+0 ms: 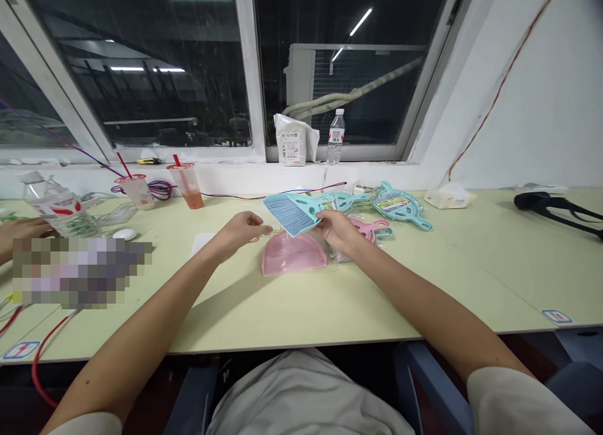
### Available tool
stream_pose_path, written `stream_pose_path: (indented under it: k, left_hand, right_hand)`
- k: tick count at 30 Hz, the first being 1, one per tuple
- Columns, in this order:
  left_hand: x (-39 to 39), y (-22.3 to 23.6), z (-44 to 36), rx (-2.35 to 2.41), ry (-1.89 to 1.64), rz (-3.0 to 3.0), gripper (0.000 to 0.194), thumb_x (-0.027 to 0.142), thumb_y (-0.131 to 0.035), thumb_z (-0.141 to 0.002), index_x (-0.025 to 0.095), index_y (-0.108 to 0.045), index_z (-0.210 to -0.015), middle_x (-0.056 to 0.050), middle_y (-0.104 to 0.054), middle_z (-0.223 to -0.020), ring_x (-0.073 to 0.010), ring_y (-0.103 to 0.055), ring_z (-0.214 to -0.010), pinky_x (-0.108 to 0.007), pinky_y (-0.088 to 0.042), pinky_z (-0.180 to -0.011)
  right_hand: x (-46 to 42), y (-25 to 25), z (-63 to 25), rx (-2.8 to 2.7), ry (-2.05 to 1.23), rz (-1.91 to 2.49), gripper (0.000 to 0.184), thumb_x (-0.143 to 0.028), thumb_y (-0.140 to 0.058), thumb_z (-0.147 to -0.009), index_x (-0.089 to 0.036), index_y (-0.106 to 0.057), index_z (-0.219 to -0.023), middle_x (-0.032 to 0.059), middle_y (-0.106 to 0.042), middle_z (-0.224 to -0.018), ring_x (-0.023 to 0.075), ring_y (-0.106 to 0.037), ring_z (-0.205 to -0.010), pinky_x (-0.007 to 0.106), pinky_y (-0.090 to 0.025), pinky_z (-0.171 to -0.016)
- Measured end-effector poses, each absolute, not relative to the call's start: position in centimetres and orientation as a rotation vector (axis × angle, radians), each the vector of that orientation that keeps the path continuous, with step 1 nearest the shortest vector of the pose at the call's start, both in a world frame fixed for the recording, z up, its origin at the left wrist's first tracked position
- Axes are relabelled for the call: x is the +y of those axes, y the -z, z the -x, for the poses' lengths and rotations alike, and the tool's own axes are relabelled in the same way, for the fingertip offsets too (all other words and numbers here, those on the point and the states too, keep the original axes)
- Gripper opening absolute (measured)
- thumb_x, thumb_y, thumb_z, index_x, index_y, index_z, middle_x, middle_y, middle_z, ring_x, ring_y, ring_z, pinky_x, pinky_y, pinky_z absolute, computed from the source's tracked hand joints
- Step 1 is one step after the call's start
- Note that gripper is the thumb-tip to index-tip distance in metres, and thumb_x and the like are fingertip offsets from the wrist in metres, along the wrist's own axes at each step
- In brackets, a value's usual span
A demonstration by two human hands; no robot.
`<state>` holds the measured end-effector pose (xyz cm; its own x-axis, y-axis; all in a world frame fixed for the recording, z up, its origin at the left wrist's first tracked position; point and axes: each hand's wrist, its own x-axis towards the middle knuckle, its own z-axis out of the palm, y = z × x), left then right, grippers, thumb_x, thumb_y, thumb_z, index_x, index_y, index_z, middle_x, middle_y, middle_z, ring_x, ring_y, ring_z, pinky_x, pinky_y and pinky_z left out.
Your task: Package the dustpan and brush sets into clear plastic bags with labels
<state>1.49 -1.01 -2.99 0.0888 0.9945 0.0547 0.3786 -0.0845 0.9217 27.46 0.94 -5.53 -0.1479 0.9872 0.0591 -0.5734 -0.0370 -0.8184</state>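
Observation:
My right hand [338, 229] grips a small teal hand brush [296, 211] with blue bristles, held just above the table. My left hand [241, 229] is closed in a pinch at the bristle end, on a thin yellowish strip I cannot make out. Below the brush lies a pink dustpan [293, 254] flat on the pale green table [330, 303]. To the right of my right hand sit more pink and teal brush sets [377, 226] in clear wrapping.
A pile of teal dustpan sets [400, 205] lies at the back right, beside a tissue pack [448, 197]. Two drink cups [187, 185], a water bottle [335, 137] and a white bag [293, 141] stand near the window. Another person's hand [19, 231] rests far left.

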Motion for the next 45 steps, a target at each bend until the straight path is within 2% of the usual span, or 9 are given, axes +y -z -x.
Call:
stream_pose_path:
  k: [5,10,14,18,23,30,35,40,45]
  left_hand:
    - [-0.4,3.4,-2.9,0.942,-1.068,-1.153,0.024,0.027,-0.067,-0.083,0.011,-0.070,-0.100,-0.018,-0.072,-0.096,-0.0279,-0.072,-0.089,-0.042,-0.060,-0.080]
    - [0.8,4.3,-2.1,0.945,-1.212,-1.069,0.017,0.016,-0.064,-0.086,0.007,-0.069,-0.099,-0.019,-0.073,-0.097,-0.0272,-0.073,-0.087,-0.039,-0.063,-0.074]
    - [1.9,4.4,-0.8,0.953,-1.304,-1.009,0.017,0.016,-0.063,-0.088,0.008,-0.068,-0.101,-0.019,-0.074,-0.098,-0.0283,-0.074,-0.088,-0.041,-0.064,-0.074]
    - [2.6,4.6,-0.3,0.936,-1.394,-0.977,0.018,0.014,-0.062,-0.087,0.006,-0.067,-0.102,-0.019,-0.074,-0.095,-0.0287,-0.074,-0.089,-0.045,-0.063,-0.080]
    - [2.4,5.0,-0.2,0.983,-1.329,-0.979,0.020,0.020,-0.064,-0.088,0.010,-0.067,-0.104,-0.018,-0.074,-0.095,-0.0301,-0.075,-0.085,-0.045,-0.064,-0.070]
    - [2.8,5.5,-0.4,0.974,-1.374,-0.991,0.015,0.014,-0.061,-0.089,0.005,-0.066,-0.099,-0.021,-0.073,-0.098,-0.0278,-0.075,-0.088,-0.041,-0.063,-0.078]
    - [3.0,5.8,-0.5,0.931,-1.402,-0.997,0.016,0.009,-0.060,-0.088,0.004,-0.067,-0.101,-0.021,-0.073,-0.102,-0.0275,-0.074,-0.096,-0.039,-0.062,-0.084]
    - [3.2,5.9,-0.3,0.942,-1.393,-0.984,0.016,0.010,-0.062,-0.087,0.005,-0.067,-0.101,-0.020,-0.074,-0.098,-0.0285,-0.074,-0.095,-0.039,-0.062,-0.079]
    - [3.5,6.1,-0.1,0.957,-1.387,-0.992,0.016,0.012,-0.063,-0.087,0.006,-0.067,-0.101,-0.019,-0.074,-0.095,-0.0290,-0.074,-0.096,-0.038,-0.062,-0.077]
  right_hand:
    - [-1.0,6.1,-25.2,-0.920,-1.572,0.607,0.020,-0.002,-0.066,-0.073,-0.018,-0.063,-0.085,0.0053,-0.073,-0.085,0.0195,-0.070,-0.083,0.035,-0.063,-0.082]
    - [-0.3,5.0,-26.9,-1.168,-1.578,0.796,0.014,-0.028,-0.072,-0.084,-0.016,-0.065,-0.086,0.0096,-0.074,-0.081,0.0212,-0.070,-0.076,0.034,-0.061,-0.067]
    - [1.9,3.8,-31.3,-1.495,-1.031,1.335,0.027,-0.037,-0.073,-0.082,-0.017,-0.063,-0.067,0.0074,-0.068,-0.061,0.0157,-0.058,-0.050,0.025,-0.042,-0.046]
    - [2.7,4.6,-33.0,-1.786,-0.766,1.627,0.025,-0.029,-0.080,-0.071,-0.019,-0.060,-0.059,0.0021,-0.059,-0.049,0.0153,-0.052,-0.047,0.028,-0.037,-0.050]
    - [2.1,6.1,-31.3,-1.872,-0.693,1.692,0.020,-0.027,-0.081,-0.066,-0.021,-0.064,-0.076,-0.0007,-0.063,-0.058,0.0187,-0.059,-0.060,0.027,-0.038,-0.058]
    - [1.6,6.5,-30.3,-2.063,-0.644,1.819,0.050,-0.026,-0.079,-0.063,-0.020,-0.060,-0.109,0.0027,-0.070,-0.090,0.0205,-0.063,-0.076,0.025,-0.037,-0.056]
    - [1.4,6.2,-30.0,-2.067,-0.631,1.831,0.052,-0.021,-0.075,-0.064,-0.019,-0.058,-0.113,0.0042,-0.069,-0.094,0.0207,-0.063,-0.081,0.024,-0.038,-0.059]
    - [0.8,5.6,-30.2,-2.064,-0.713,1.839,0.047,-0.040,-0.072,-0.074,-0.020,-0.056,-0.114,0.0041,-0.071,-0.089,0.0224,-0.065,-0.081,0.026,-0.039,-0.059]
    - [1.0,6.3,-30.3,-2.118,-0.712,1.806,0.062,-0.043,-0.080,-0.066,-0.021,-0.056,-0.119,0.0057,-0.072,-0.091,0.0243,-0.065,-0.083,0.027,-0.040,-0.059]
